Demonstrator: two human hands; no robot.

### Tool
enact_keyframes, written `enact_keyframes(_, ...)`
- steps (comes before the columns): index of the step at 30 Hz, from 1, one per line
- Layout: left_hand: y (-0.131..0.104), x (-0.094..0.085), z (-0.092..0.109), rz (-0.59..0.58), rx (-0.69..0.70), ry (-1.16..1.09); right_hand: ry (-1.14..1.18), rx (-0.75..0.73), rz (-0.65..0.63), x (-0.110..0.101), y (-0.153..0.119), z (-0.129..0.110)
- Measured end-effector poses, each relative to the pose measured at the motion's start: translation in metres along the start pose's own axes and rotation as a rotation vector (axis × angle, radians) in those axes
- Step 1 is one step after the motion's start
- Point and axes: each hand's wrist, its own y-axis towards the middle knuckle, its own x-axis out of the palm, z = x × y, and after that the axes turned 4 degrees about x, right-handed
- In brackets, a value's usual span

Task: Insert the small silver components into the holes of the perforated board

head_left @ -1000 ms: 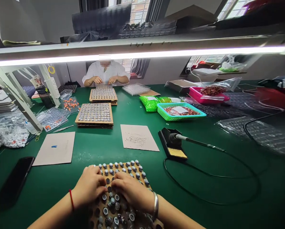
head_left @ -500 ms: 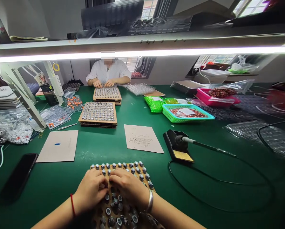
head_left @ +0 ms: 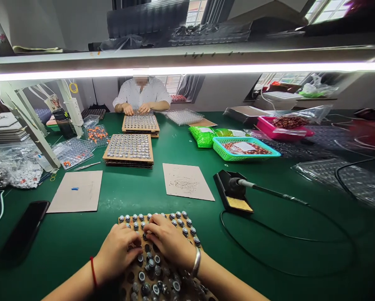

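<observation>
Buttons of round, silvery metal (head_left: 141, 276) lie jumbled on the brown, hole-punched board (head_left: 127, 286), just our side of our curled left hand (head_left: 120, 248) and right hand (head_left: 170, 242), though whether either grip pinches one we cannot tell.

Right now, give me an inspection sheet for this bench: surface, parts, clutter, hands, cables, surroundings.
Surface: green tabletop, whitish specks beyond the board.
Parts: round parts in rows along the board's far edge, jumbled nearer.
Clutter: phone left; turquoise basket and soldering iron right.
Hands: left hand and right hand over the board, fingers bent; grip unclear.
Cables: black cable looped right of the board.
Surroundings: person seated opposite; lit lamp overhead.
</observation>
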Motion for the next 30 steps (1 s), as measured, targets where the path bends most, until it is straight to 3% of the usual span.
enact_keyframes(11, -0.004, 0.005, -0.005, 0.045, 0.046, -0.008, 0.032, -0.017, -0.108, -0.003, 0.01, 0.003)
enact_keyframes(20, -0.023, -0.012, -0.006, 0.165, -0.113, -0.268, 0.14, 0.189, -0.039, 0.005, 0.012, -0.01)
enact_keyframes(30, -0.047, -0.019, 0.003, 0.175, -0.212, -0.344, 0.166, 0.226, -0.03, 0.005, 0.005, -0.008)
